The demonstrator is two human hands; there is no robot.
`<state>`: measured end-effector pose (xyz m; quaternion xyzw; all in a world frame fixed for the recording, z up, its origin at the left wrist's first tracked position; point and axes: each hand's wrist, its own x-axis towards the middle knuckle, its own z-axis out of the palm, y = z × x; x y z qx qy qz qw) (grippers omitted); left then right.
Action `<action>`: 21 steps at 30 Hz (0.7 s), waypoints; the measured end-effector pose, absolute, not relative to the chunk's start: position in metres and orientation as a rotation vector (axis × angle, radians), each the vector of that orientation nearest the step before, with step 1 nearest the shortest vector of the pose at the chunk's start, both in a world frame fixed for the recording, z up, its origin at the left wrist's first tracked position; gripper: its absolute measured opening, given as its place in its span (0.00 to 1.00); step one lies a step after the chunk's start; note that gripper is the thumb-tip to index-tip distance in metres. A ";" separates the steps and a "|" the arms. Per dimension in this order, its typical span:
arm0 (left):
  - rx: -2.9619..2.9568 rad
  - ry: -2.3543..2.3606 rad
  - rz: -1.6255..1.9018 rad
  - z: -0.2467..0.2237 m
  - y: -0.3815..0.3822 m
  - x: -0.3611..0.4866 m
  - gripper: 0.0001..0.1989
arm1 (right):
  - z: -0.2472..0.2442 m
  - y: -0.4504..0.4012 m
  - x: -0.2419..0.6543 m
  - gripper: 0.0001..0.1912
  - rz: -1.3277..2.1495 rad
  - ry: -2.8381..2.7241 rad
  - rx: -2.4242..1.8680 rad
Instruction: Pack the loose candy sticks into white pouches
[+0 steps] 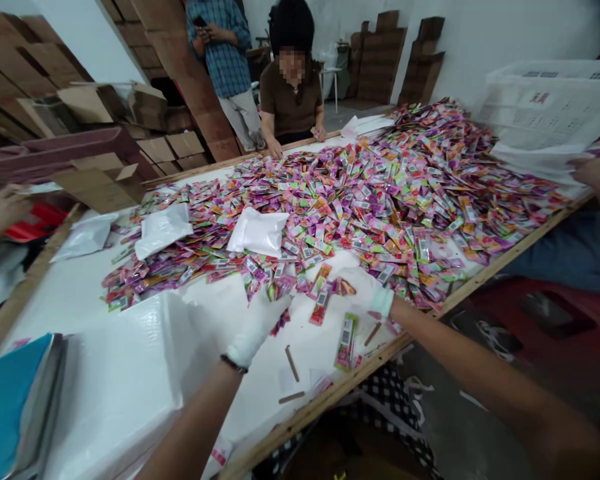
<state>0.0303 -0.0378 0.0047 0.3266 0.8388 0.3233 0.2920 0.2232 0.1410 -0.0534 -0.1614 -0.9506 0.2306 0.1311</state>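
Note:
My left hand (260, 320), in a white glove with a dark band at the wrist, is closed around a few small, colourful flat packets (274, 291). To its right, my right hand (364, 288), also gloved in white and slightly blurred, reaches in at the near edge of the pile. A small packet (346, 287) shows at its thumb and fingers. Between and below the hands, a red-and-green packet (320, 305) and a green-edged packet (347, 341) lie on the white tabletop (260, 380). The large pile of packets (360, 193) spreads behind both hands.
White pouches (259, 232) rest on the pile. A big white plastic-wrapped block (115, 360) and a blue item (13, 400) occupy the left. Brown sticks (292, 363) lie nearby. A wooden rim (325, 400) edges the table. Another person's hand (597, 170) is by a white crate (555, 100); others stand beyond.

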 end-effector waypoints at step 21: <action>1.914 2.486 -0.063 -0.036 0.001 0.072 0.18 | -0.041 0.162 0.221 0.11 0.946 -2.720 -0.716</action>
